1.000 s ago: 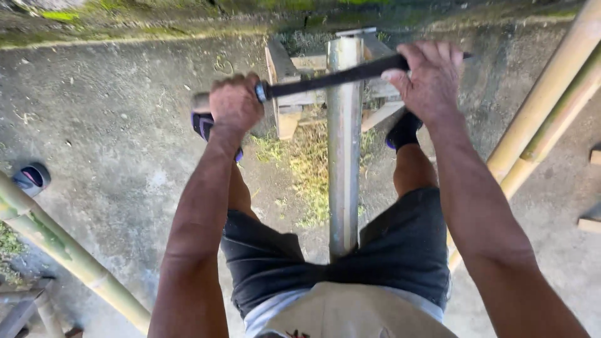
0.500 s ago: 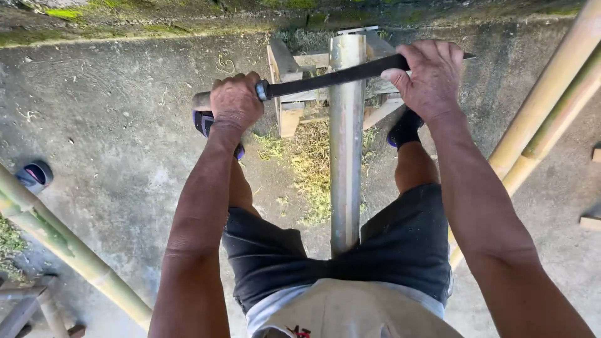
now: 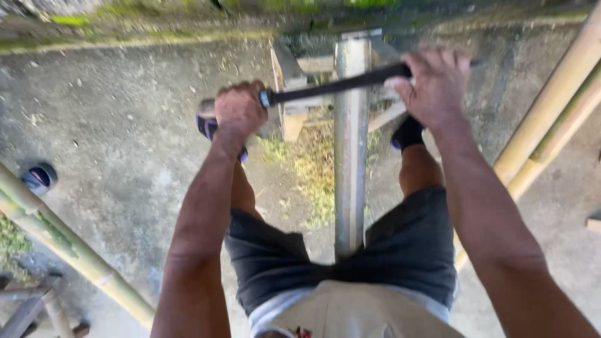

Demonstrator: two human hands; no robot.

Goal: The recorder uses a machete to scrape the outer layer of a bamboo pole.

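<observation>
A pale, peeled bamboo pole (image 3: 350, 156) runs away from me between my legs, its far end resting on a wooden stand (image 3: 289, 81). Across the pole lies a long dark blade (image 3: 332, 86) of a two-handled knife. My left hand (image 3: 239, 111) is closed around its wooden handle at the left end. My right hand (image 3: 435, 84) grips the right end, which is hidden under the fingers. Both arms are stretched forward.
Green-yellow bamboo poles lean at the left (image 3: 59, 250) and at the right (image 3: 551, 119). A small dark round container (image 3: 39, 178) sits on the concrete floor (image 3: 125, 125) at the left. Shavings and grass lie under the pole. A mossy ledge (image 3: 156, 31) runs along the far side.
Both hands and the blade sit slightly nearer along the pole than a second ago; the view has shifted a little. The grip is unchanged.
</observation>
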